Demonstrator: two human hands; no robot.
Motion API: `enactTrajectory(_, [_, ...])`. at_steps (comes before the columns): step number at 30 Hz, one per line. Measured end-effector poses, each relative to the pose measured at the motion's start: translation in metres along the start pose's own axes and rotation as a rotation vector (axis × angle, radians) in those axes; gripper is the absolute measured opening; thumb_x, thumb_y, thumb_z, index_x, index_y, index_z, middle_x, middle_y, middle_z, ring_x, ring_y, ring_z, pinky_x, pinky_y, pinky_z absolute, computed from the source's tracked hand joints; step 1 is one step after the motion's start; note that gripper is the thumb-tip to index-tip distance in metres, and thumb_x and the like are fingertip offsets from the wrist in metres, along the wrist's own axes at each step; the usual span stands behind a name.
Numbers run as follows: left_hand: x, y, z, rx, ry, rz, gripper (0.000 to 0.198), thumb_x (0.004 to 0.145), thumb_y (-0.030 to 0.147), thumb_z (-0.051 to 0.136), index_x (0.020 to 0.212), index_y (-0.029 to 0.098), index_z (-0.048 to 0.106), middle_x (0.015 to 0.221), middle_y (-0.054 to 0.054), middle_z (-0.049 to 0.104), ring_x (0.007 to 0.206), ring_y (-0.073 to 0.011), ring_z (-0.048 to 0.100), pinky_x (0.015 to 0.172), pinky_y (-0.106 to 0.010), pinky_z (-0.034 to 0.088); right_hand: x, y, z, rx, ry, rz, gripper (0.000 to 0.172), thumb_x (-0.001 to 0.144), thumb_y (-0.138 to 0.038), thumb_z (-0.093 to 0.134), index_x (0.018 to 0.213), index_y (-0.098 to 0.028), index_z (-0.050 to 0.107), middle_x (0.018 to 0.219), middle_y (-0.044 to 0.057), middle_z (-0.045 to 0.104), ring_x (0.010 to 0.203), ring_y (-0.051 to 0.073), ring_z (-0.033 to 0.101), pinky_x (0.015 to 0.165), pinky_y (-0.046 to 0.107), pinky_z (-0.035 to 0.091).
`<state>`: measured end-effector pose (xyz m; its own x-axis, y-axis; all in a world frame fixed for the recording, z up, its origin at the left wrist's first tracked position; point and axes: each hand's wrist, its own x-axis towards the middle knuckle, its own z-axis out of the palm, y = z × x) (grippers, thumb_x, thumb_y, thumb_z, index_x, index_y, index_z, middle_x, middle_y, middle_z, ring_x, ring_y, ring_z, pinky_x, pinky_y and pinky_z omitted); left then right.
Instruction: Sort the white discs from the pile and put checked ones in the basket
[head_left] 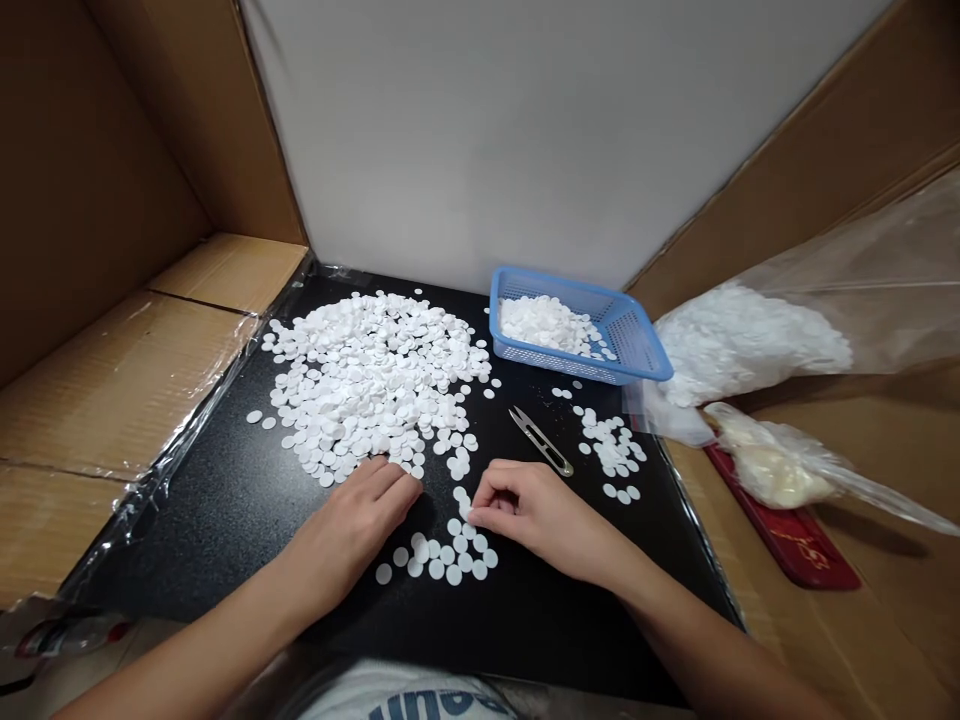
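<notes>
A large pile of small, flat white discs (382,370) covers the left part of the black table. At the pile's near edge, my left hand (364,520) rests with its fingers curled together and pointing down. Its fingertips are hidden, so what they hold, if anything, cannot be seen. My right hand (529,510) pinches with thumb and forefinger at a white disc (464,510). Between and below my hands lies a loose group of discs (454,556), mostly flat, some overlapping. Beyond the right hand lie silver thread snips (540,440).
A blue plastic basket (577,370) with white discs stands at the back right. A smaller disc cluster (611,445) lies before it. A clear bag of white discs (742,340), a knotted plastic bag (776,465) and a red case (806,555) lie on cardboard at right. Cardboard walls flank the table.
</notes>
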<state>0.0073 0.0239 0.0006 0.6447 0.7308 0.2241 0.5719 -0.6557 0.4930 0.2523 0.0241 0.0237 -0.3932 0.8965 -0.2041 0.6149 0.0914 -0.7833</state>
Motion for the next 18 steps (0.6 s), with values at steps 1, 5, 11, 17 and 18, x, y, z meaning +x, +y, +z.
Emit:
enactTrajectory(1, [0.002,0.000,0.000,-0.039,0.021,-0.018,0.016,0.101,0.014,0.045,0.097,0.021,0.059,0.087,-0.001,0.062,0.078,-0.0162,0.058,0.066,-0.028,0.045,0.000,-0.001,-0.003,-0.022,-0.026,0.036,0.014,0.087,-0.021,0.070,0.073,-0.019,0.067,0.073,-0.001,0.061,0.064,0.012,0.055,0.056,0.023,0.040])
enactTrajectory(5, [0.016,0.003,0.002,-0.158,-0.029,-0.124,0.014,0.097,0.014,0.053,0.097,0.022,0.064,0.086,0.001,0.066,0.078,-0.0149,0.063,0.066,-0.025,0.047,-0.001,-0.002,-0.014,-0.152,-0.044,0.130,0.021,0.093,-0.026,0.062,0.074,-0.019,0.062,0.072,-0.001,0.062,0.066,0.013,0.056,0.059,0.025,0.037])
enactTrajectory(11, [0.025,-0.001,0.009,-0.065,-0.101,-0.121,0.026,0.092,0.003,0.044,0.089,0.020,0.063,0.083,-0.001,0.060,0.077,-0.0169,0.058,0.065,-0.027,0.043,-0.002,0.005,-0.021,-0.198,-0.056,0.188,0.023,0.093,-0.027,0.063,0.072,-0.020,0.056,0.066,-0.003,0.058,0.061,0.013,0.052,0.056,0.026,0.033])
enactTrajectory(17, [0.023,-0.003,0.010,-0.008,-0.085,-0.051,0.028,0.089,-0.001,0.040,0.092,0.021,0.058,0.087,-0.001,0.053,0.079,-0.0179,0.051,0.068,-0.028,0.041,0.003,0.015,-0.023,-0.125,-0.012,0.002,0.013,0.085,-0.010,0.069,0.082,-0.021,0.064,0.081,-0.003,0.057,0.073,0.013,0.055,0.065,0.025,0.040])
enactTrajectory(18, [0.022,-0.003,0.008,-0.007,-0.083,-0.035,0.026,0.090,0.001,0.041,0.093,0.021,0.057,0.088,-0.002,0.052,0.080,-0.0180,0.050,0.068,-0.028,0.041,0.003,0.017,-0.022,-0.117,-0.019,-0.048,0.015,0.086,-0.008,0.067,0.081,-0.021,0.064,0.083,-0.002,0.057,0.075,0.013,0.055,0.066,0.025,0.041])
